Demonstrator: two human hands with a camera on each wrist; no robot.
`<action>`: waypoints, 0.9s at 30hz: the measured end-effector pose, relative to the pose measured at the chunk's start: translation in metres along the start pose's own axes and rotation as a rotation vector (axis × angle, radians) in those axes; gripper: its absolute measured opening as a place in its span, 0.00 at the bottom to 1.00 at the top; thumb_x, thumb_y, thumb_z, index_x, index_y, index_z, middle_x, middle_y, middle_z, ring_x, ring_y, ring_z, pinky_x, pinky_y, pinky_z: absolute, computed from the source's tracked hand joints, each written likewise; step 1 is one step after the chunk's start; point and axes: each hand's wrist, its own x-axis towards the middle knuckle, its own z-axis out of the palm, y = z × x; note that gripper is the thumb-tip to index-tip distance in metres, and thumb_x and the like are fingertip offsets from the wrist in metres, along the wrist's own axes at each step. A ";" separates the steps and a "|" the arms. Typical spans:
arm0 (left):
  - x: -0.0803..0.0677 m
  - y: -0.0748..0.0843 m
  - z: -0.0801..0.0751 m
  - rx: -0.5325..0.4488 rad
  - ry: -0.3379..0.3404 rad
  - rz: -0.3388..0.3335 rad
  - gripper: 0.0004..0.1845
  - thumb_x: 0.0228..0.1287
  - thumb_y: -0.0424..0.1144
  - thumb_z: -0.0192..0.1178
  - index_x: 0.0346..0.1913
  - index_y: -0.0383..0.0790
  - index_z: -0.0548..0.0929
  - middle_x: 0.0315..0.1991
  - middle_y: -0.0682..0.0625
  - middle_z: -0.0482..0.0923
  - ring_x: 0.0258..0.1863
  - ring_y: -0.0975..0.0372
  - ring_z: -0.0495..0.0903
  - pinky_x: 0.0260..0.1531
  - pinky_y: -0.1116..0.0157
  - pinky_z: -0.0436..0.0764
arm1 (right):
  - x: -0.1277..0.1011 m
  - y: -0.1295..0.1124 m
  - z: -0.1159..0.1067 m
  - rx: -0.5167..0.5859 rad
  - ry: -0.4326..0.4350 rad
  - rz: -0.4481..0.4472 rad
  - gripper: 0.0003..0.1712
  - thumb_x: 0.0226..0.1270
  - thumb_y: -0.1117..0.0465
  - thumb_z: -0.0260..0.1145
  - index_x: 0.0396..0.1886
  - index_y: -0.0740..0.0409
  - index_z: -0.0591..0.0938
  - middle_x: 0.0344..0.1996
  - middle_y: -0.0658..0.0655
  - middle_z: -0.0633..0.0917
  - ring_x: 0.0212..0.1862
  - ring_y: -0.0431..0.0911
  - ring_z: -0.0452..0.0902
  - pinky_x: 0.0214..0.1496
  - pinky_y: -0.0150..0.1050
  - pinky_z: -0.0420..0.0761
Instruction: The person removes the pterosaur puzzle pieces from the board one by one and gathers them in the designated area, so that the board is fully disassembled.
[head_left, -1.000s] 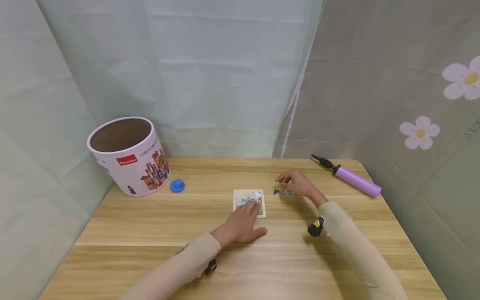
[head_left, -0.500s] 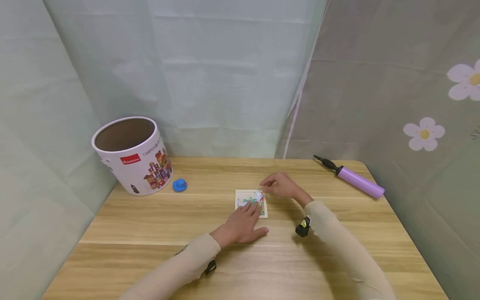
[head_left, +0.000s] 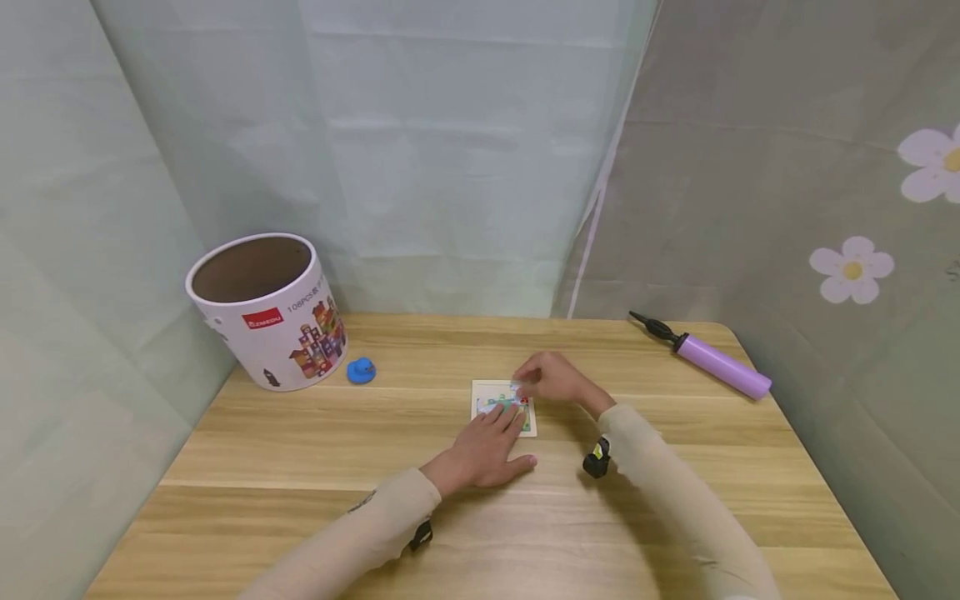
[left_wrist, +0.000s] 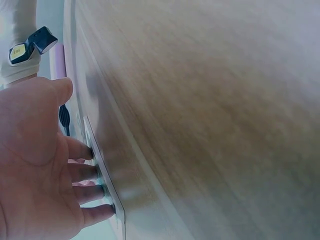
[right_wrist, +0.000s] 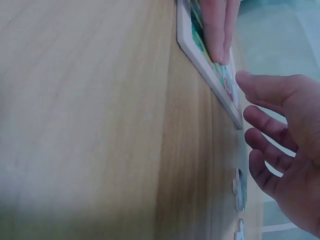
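Observation:
A small square jigsaw puzzle (head_left: 491, 386) with a pale frame lies flat on the table, its picture partly covered by the hands. My left hand (head_left: 482, 448) rests on its lower part with straight fingers, thumb spread out to the right. At its upper right corner is my right hand (head_left: 558, 379), fingers loosely bent. In the right wrist view the thumb tip (right_wrist: 242, 77) hovers right beside the frame, and no piece shows between thumb and fingers. Loose puzzle pieces (right_wrist: 241, 190) lie on the table below that hand; the head view hides them.
A white printed bucket (head_left: 266, 312) stands at the back left, with a blue toy duck (head_left: 361, 371) beside it. Toward the back right lies a purple hand pump (head_left: 722, 367). Fabric curtains (head_left: 450, 167) hang behind the wooden table (head_left: 337, 450).
My right hand has moved left from the loose pieces to the puzzle's upper right corner. The left hand has stayed on the puzzle. The head view has shifted slightly.

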 end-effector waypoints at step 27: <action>0.003 -0.001 0.002 0.020 -0.001 -0.002 0.42 0.78 0.66 0.40 0.80 0.37 0.59 0.80 0.40 0.54 0.80 0.48 0.53 0.76 0.49 0.60 | -0.002 0.004 0.005 -0.023 0.001 0.032 0.09 0.60 0.55 0.79 0.39 0.50 0.90 0.36 0.47 0.85 0.40 0.39 0.80 0.47 0.39 0.82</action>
